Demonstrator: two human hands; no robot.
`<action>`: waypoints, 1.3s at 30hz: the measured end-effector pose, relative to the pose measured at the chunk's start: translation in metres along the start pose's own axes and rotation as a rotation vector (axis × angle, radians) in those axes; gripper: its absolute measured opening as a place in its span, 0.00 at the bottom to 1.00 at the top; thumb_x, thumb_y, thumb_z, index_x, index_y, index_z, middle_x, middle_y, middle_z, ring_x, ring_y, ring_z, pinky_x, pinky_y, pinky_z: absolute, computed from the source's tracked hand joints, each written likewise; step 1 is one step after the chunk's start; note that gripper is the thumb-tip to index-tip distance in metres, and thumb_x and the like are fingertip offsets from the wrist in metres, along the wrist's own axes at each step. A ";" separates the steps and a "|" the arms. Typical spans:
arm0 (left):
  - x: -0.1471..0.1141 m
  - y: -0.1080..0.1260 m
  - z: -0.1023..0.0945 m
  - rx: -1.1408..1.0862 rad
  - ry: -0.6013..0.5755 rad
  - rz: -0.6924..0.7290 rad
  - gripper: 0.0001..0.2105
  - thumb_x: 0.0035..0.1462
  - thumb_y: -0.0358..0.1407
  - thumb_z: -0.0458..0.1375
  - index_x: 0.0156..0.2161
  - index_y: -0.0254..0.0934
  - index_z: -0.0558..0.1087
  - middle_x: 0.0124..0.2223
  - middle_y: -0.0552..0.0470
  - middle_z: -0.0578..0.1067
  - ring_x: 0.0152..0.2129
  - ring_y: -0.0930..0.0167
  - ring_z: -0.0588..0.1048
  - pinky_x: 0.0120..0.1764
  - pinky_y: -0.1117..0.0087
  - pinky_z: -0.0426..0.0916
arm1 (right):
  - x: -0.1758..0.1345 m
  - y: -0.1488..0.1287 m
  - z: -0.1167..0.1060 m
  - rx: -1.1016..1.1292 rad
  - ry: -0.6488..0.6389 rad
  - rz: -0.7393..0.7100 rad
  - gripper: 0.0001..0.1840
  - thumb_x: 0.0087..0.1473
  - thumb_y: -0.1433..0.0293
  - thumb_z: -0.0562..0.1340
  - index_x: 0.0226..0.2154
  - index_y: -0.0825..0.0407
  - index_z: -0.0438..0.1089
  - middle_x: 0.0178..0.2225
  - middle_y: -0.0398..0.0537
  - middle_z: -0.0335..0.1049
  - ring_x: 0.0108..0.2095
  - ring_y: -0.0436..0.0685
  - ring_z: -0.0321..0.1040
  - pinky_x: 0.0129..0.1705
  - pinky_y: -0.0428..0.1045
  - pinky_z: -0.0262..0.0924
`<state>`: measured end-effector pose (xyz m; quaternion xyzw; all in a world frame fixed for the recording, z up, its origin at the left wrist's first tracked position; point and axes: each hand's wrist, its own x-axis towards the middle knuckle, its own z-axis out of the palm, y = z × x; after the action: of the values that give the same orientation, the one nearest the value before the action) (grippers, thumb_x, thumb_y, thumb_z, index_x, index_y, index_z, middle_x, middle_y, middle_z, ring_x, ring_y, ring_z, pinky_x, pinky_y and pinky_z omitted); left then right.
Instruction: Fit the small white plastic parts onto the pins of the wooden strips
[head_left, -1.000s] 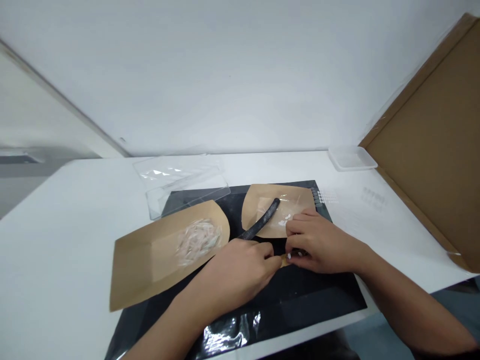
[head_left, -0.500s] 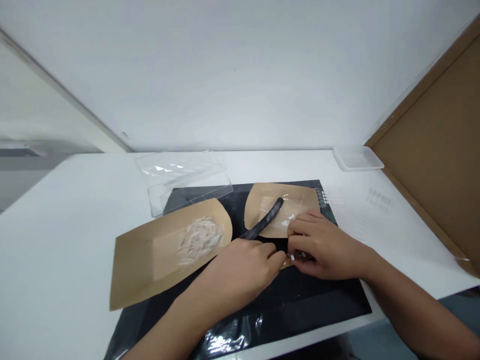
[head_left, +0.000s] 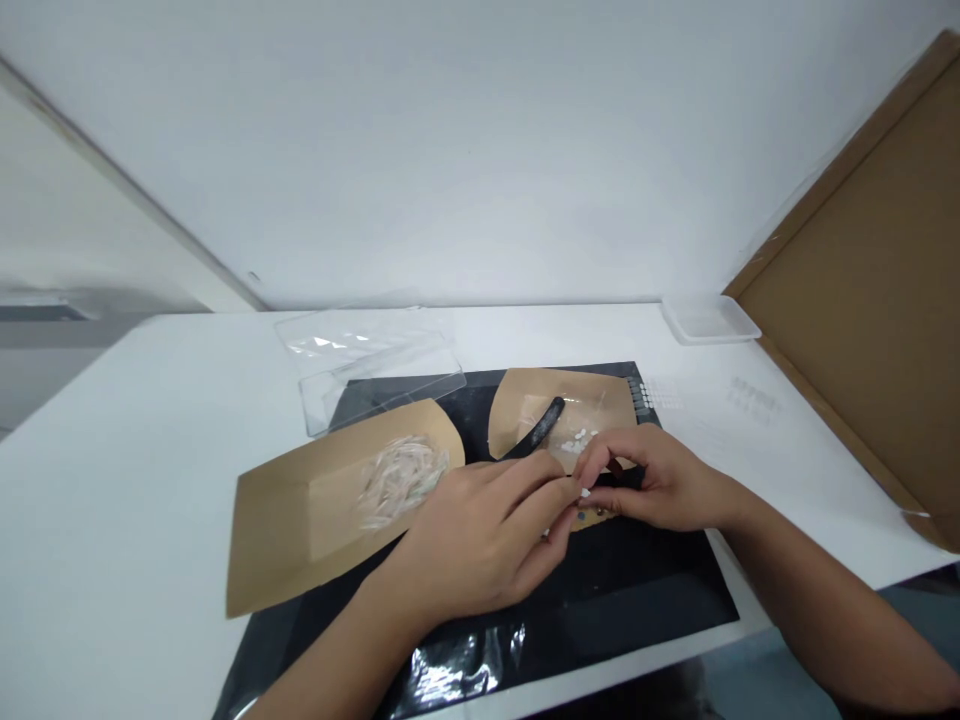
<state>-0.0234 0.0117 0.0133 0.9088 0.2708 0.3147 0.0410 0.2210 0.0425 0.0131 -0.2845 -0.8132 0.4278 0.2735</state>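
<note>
My left hand is closed over the left end of a small yellow-brown piece with dark spots on it. The fingers hide what they grip, though a bit of white shows by the thumb. My right hand pinches a small white piece between thumb and forefinger, close against the left fingertips. Just beyond the hands is a short brown paper tray with small white dots in it. A black curved strip lies across that tray, its lower end reaching behind my left hand.
A longer brown paper tray on the left holds a heap of thin clear strips. Both trays rest on a black mat. Clear plastic covers lie behind, with a clear shallow box back right beside a cardboard panel.
My left hand has rolled, bringing its fingers forward over the piece. The right hand has lifted slightly, its thumb and forefinger now pinching the white piece, and more of the yellow-brown piece shows.
</note>
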 end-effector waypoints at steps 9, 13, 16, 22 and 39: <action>0.000 -0.002 0.007 -0.308 0.151 -0.103 0.09 0.66 0.27 0.60 0.50 0.38 0.74 0.44 0.47 0.80 0.40 0.69 0.81 0.39 0.70 0.78 | -0.001 0.006 0.010 0.445 0.056 0.097 0.08 0.60 0.67 0.73 0.34 0.52 0.76 0.35 0.45 0.81 0.37 0.51 0.78 0.41 0.47 0.73; 0.002 0.000 0.006 -0.442 0.211 -0.162 0.10 0.64 0.27 0.62 0.49 0.39 0.78 0.43 0.46 0.80 0.37 0.70 0.81 0.30 0.75 0.77 | -0.001 0.008 0.013 0.543 0.068 0.080 0.09 0.59 0.67 0.73 0.33 0.53 0.75 0.33 0.44 0.81 0.36 0.50 0.78 0.39 0.47 0.72; 0.005 0.002 0.004 -0.537 0.230 -0.211 0.10 0.64 0.27 0.63 0.49 0.39 0.80 0.42 0.46 0.81 0.29 0.74 0.79 0.22 0.79 0.72 | 0.000 0.008 0.012 0.553 0.085 0.021 0.09 0.59 0.67 0.73 0.33 0.52 0.74 0.34 0.44 0.80 0.36 0.50 0.77 0.40 0.47 0.72; 0.008 0.001 0.006 -0.585 0.246 -0.268 0.07 0.64 0.27 0.63 0.43 0.38 0.81 0.42 0.46 0.82 0.29 0.75 0.80 0.22 0.81 0.72 | 0.000 0.010 0.011 0.525 0.115 -0.017 0.09 0.58 0.68 0.74 0.33 0.51 0.74 0.35 0.43 0.79 0.36 0.49 0.77 0.40 0.47 0.72; 0.006 0.001 0.002 -0.661 -0.018 -0.378 0.05 0.69 0.30 0.57 0.43 0.38 0.76 0.42 0.50 0.71 0.29 0.77 0.73 0.22 0.81 0.68 | 0.000 0.009 0.011 0.349 0.066 -0.062 0.08 0.63 0.68 0.70 0.33 0.51 0.73 0.35 0.42 0.78 0.37 0.50 0.76 0.43 0.49 0.71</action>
<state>-0.0180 0.0138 0.0148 0.7832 0.3173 0.3641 0.3917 0.2156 0.0404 -0.0002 -0.2215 -0.7255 0.5444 0.3581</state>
